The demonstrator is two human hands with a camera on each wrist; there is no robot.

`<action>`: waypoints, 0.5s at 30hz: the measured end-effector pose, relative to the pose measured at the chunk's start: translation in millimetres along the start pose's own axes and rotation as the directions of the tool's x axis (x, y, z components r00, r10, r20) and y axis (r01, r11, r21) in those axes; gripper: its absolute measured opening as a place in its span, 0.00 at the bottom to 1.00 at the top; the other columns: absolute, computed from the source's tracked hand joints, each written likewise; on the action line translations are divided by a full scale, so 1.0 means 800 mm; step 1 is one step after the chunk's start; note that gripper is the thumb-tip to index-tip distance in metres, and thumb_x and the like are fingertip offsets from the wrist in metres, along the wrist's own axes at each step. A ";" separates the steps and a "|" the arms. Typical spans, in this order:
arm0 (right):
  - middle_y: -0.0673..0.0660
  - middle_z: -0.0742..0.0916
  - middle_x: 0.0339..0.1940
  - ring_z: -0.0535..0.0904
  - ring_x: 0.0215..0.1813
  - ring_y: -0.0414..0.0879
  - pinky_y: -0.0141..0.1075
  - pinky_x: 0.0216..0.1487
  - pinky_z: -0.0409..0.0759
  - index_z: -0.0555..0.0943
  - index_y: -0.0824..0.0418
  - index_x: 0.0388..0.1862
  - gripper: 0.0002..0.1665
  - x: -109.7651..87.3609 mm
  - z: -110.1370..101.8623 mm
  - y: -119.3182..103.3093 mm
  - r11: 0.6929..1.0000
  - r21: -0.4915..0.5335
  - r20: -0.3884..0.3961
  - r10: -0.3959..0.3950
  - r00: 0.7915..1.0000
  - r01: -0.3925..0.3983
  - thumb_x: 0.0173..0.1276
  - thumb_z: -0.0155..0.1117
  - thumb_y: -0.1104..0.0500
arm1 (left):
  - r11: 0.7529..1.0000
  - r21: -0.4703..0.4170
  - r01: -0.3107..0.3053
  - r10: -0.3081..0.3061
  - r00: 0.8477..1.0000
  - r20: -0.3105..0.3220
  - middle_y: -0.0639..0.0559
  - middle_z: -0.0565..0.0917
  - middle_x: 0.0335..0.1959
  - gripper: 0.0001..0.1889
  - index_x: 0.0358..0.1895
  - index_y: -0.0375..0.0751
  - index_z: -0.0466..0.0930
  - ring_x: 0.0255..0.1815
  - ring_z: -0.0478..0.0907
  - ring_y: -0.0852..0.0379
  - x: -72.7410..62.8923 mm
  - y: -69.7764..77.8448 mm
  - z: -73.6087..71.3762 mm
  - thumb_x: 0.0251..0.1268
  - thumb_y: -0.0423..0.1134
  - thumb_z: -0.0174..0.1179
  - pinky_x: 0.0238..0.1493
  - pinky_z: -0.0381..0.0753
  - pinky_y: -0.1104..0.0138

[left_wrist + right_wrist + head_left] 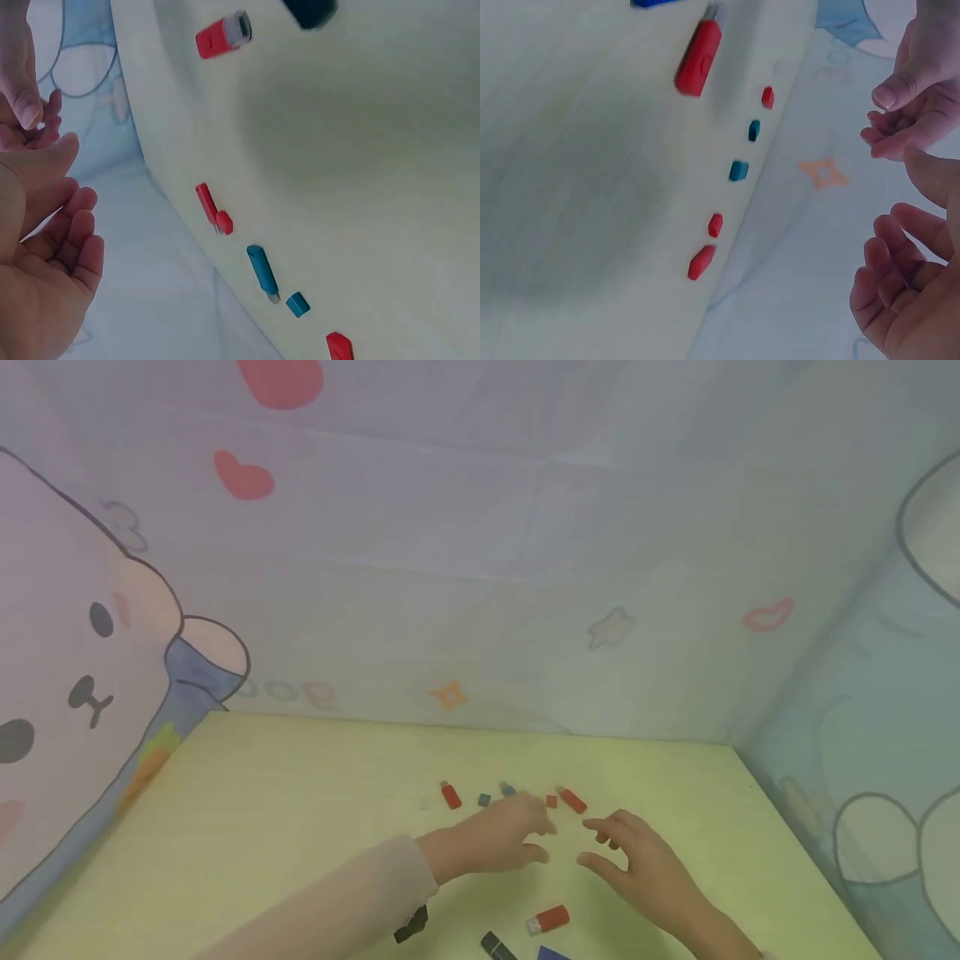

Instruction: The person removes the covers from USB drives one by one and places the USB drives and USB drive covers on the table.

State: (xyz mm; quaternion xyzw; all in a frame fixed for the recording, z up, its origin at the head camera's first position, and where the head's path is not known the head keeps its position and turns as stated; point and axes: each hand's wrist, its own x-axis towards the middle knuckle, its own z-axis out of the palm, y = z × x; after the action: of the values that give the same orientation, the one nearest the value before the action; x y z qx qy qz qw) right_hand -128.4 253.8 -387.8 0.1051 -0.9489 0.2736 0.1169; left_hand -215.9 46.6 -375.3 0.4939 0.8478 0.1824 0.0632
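Note:
My left hand (498,835) and right hand (645,868) face each other above the table, fingers loosely bent, with nothing held in either. In the head view, a red USB stick (548,920) with its metal plug bared lies just below the hands. Beyond them runs a row of small pieces: a red USB stick (451,796), a blue cap (484,800), a blue USB stick (508,789) partly hidden by my left hand, a red cap (551,802) and another red USB stick (572,800) near my right fingertips.
A black USB stick (497,945) and a blue piece (553,953) lie at the bottom edge of the head view. A black object (411,925) shows beside my left sleeve. Behind the yellowish table (315,777) hangs a printed cloth (480,568).

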 end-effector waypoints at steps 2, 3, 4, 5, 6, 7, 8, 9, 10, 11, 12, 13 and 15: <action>0.40 0.77 0.37 0.74 0.41 0.39 0.29 0.33 0.74 0.82 0.55 0.52 0.22 -0.005 0.003 -0.003 1.000 0.022 0.015 -0.021 1.000 0.021 0.61 0.69 0.47 | 1.000 0.005 -0.002 0.002 1.000 0.000 0.53 0.83 0.44 0.15 0.51 0.39 0.84 0.44 0.75 0.63 -0.007 0.004 0.003 0.62 0.40 0.65 0.47 0.73 0.74; 0.40 0.77 0.37 0.74 0.41 0.38 0.29 0.33 0.74 0.82 0.54 0.52 0.22 -0.007 0.005 -0.003 0.999 0.031 0.020 -0.040 0.999 0.039 0.62 0.68 0.46 | 1.000 0.012 -0.003 0.003 1.000 -0.005 0.54 0.83 0.42 0.15 0.50 0.39 0.84 0.42 0.74 0.64 -0.010 0.006 0.006 0.62 0.40 0.65 0.45 0.73 0.75; 0.40 0.77 0.38 0.73 0.41 0.37 0.29 0.33 0.74 0.82 0.54 0.52 0.22 -0.009 0.007 -0.002 0.997 0.043 0.025 -0.062 0.998 0.061 0.62 0.68 0.46 | 1.000 0.010 0.005 -0.005 1.000 -0.011 0.54 0.82 0.41 0.15 0.50 0.39 0.84 0.39 0.73 0.65 -0.013 0.007 0.009 0.61 0.40 0.66 0.44 0.72 0.76; 0.40 0.77 0.39 0.73 0.41 0.37 0.30 0.34 0.74 0.82 0.54 0.52 0.21 -0.010 0.009 -0.002 0.995 0.057 0.030 -0.087 0.996 0.086 0.63 0.67 0.46 | 1.000 0.000 0.018 -0.018 1.000 -0.020 0.54 0.82 0.39 0.15 0.49 0.39 0.85 0.37 0.72 0.66 -0.016 0.007 0.014 0.60 0.40 0.66 0.42 0.72 0.76; 0.40 0.77 0.39 0.72 0.41 0.36 0.30 0.34 0.75 0.81 0.54 0.52 0.21 -0.012 0.012 0.000 0.992 0.071 0.036 -0.110 0.993 0.107 0.63 0.67 0.46 | 0.999 -0.023 0.038 -0.039 0.999 -0.025 0.54 0.82 0.38 0.15 0.49 0.39 0.85 0.36 0.71 0.67 -0.019 0.008 0.019 0.60 0.40 0.66 0.41 0.72 0.77; 0.40 0.77 0.40 0.72 0.41 0.36 0.31 0.34 0.75 0.81 0.54 0.52 0.21 -0.013 0.015 0.001 0.988 0.086 0.042 -0.129 0.991 0.125 0.64 0.66 0.47 | 0.997 -0.044 0.056 -0.057 0.998 -0.031 0.54 0.82 0.38 0.15 0.49 0.39 0.85 0.36 0.70 0.67 -0.022 0.008 0.025 0.60 0.40 0.67 0.40 0.71 0.77; 0.40 0.77 0.40 0.72 0.41 0.35 0.31 0.34 0.75 0.81 0.54 0.53 0.21 -0.014 0.018 0.003 0.984 0.100 0.046 -0.152 0.987 0.146 0.64 0.66 0.47 | 0.995 -0.066 0.077 -0.079 0.996 -0.035 0.54 0.82 0.37 0.15 0.48 0.39 0.85 0.36 0.69 0.67 -0.024 0.008 0.032 0.59 0.41 0.67 0.39 0.71 0.77; 0.40 0.77 0.40 0.72 0.40 0.35 0.32 0.35 0.76 0.81 0.55 0.53 0.20 -0.015 0.020 0.005 0.980 0.116 0.053 -0.171 0.984 0.164 0.64 0.66 0.48 | 0.991 -0.089 0.096 -0.100 0.994 -0.042 0.55 0.83 0.37 0.15 0.48 0.39 0.85 0.36 0.69 0.68 -0.027 0.008 0.039 0.59 0.41 0.67 0.39 0.72 0.76; 0.41 0.78 0.41 0.72 0.40 0.35 0.32 0.35 0.76 0.81 0.55 0.53 0.20 -0.016 0.024 0.008 0.975 0.123 0.057 -0.193 0.979 0.185 0.64 0.66 0.49 | 0.987 -0.111 0.114 -0.120 0.992 -0.045 0.55 0.83 0.37 0.15 0.48 0.39 0.85 0.36 0.69 0.68 -0.029 0.008 0.045 0.59 0.41 0.67 0.39 0.72 0.76; 0.41 0.78 0.41 0.72 0.40 0.35 0.33 0.35 0.77 0.81 0.56 0.53 0.20 -0.016 0.027 0.010 0.970 0.129 0.058 -0.216 0.975 0.207 0.64 0.67 0.50 | 0.984 -0.126 0.125 -0.132 0.990 -0.050 0.55 0.83 0.37 0.15 0.47 0.39 0.85 0.36 0.70 0.68 -0.031 0.007 0.051 0.58 0.41 0.67 0.39 0.72 0.76; 0.42 0.78 0.41 0.73 0.40 0.36 0.33 0.36 0.77 0.80 0.57 0.53 0.21 -0.017 0.030 0.013 0.965 0.136 0.065 -0.233 0.970 0.223 0.64 0.66 0.50 | 0.981 -0.138 0.135 -0.144 0.988 -0.054 0.55 0.83 0.37 0.14 0.46 0.39 0.86 0.37 0.70 0.67 -0.033 0.007 0.057 0.58 0.41 0.68 0.39 0.72 0.76; 0.43 0.79 0.41 0.73 0.40 0.37 0.33 0.37 0.78 0.80 0.57 0.53 0.21 -0.017 0.033 0.015 0.962 0.142 0.074 -0.246 0.966 0.234 0.64 0.66 0.50 | 0.978 -0.153 0.144 -0.155 0.986 -0.056 0.56 0.83 0.37 0.14 0.46 0.39 0.86 0.37 0.71 0.68 -0.034 0.006 0.062 0.58 0.41 0.68 0.40 0.73 0.76; 0.46 0.79 0.42 0.74 0.40 0.40 0.34 0.39 0.79 0.80 0.59 0.53 0.21 -0.017 0.039 0.018 0.959 0.153 0.104 -0.255 0.961 0.238 0.64 0.66 0.51 | 0.970 -0.176 0.165 -0.177 0.983 -0.051 0.57 0.83 0.36 0.14 0.45 0.39 0.86 0.37 0.72 0.68 -0.036 0.005 0.071 0.57 0.41 0.68 0.41 0.73 0.76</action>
State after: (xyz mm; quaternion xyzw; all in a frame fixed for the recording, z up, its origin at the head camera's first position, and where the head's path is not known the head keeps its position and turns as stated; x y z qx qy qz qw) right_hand -124.8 250.7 -424.2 0.2473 -0.9123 0.3155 0.0838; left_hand -181.9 37.8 -428.9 0.4055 0.8700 0.2647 0.0927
